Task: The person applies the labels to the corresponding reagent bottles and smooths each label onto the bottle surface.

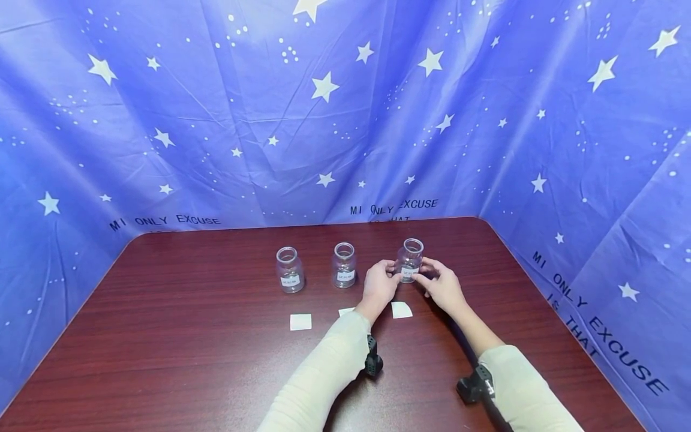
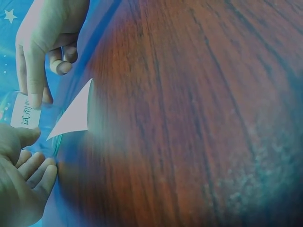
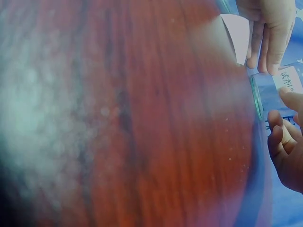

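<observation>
A clear glass jar (image 1: 412, 253) with a white printed label (image 2: 23, 117) stands on the right side of the table, its mouth uncovered. My left hand (image 1: 380, 284) holds the jar from its left, thumb at the label's edge. From the right, my right hand (image 1: 445, 289) holds the same jar, its thumb (image 3: 289, 98) pressing on the label. In both wrist views the other fingers reach around the jar's sides. A white paper piece (image 1: 402, 310) lies on the table in front of this jar.
Two similar labelled jars, a middle one (image 1: 344, 264) and a left one (image 1: 290, 269), stand in a row on the dark red table (image 1: 178, 336). White paper pieces lie before them; my left sleeve partly covers the middle one (image 1: 345, 311). A blue star-patterned curtain (image 1: 270, 108) hangs behind.
</observation>
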Demonstrator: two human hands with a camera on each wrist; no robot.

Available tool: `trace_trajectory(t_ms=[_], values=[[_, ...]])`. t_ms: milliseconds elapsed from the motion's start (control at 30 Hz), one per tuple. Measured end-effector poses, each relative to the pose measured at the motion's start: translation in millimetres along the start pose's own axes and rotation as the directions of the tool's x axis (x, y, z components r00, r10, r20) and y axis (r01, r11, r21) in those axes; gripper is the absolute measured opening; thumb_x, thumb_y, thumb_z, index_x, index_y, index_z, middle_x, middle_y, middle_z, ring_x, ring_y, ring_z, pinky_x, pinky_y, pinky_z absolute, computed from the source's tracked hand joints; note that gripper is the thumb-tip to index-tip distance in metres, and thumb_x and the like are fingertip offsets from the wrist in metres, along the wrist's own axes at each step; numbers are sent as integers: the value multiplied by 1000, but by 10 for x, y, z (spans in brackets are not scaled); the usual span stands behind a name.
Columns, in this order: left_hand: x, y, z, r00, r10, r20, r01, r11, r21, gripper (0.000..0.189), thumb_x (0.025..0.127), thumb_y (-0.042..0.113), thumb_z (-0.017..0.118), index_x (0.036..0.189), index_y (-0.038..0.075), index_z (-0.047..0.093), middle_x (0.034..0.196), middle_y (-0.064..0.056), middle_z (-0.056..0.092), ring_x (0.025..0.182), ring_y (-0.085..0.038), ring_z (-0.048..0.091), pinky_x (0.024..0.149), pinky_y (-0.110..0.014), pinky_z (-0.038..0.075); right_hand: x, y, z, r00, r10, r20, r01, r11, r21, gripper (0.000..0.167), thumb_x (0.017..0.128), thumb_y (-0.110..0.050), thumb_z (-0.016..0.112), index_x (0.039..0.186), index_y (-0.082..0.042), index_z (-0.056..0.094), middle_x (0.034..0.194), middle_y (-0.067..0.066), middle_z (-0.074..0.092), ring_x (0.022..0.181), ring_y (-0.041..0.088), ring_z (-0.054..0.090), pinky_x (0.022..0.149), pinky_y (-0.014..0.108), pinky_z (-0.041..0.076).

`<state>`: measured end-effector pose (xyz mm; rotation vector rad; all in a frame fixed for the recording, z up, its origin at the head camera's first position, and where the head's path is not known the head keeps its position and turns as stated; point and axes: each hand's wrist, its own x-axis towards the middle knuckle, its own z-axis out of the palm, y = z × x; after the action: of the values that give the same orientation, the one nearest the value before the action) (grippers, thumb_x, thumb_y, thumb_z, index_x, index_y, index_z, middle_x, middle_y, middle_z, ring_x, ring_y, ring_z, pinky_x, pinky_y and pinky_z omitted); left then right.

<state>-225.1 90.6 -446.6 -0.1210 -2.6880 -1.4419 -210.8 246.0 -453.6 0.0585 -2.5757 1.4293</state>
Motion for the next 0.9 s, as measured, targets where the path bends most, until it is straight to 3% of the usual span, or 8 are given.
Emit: trace_trajectory(t_ms=[300,533,900], values=[[1,-5,-34,1000,12,7,-12,1000,4,30,82,17,71,110,7,66,98,-3,70,88,-16,66,77,-23,50,-13,3,-35,1000,-27,3,27,999,20,41,89,-12,62,128,-2,54,107,24,65,43,13,53,47,26,48],[29,23,-112,999,40,34,-38,997,-64,33,85,18,68,115,5,64,103,-6,70,91,-16,66,78,-23,51,-15,-44,-92,1000,-16,-23,16,1000,4,48,85,-22,69,128,-6,55,107,19,67,43,11,54,45,24,44],[27,-2,-122,998,60,19,-58,994,-95,23,84,19,69,103,7,68,91,-3,71,80,-10,67,71,-17,50,-19,-57,-104,1000,-22,-5,22,1000,21,45,87,-26,66,127,-8,57,106,18,67,44,13,54,47,25,45]])
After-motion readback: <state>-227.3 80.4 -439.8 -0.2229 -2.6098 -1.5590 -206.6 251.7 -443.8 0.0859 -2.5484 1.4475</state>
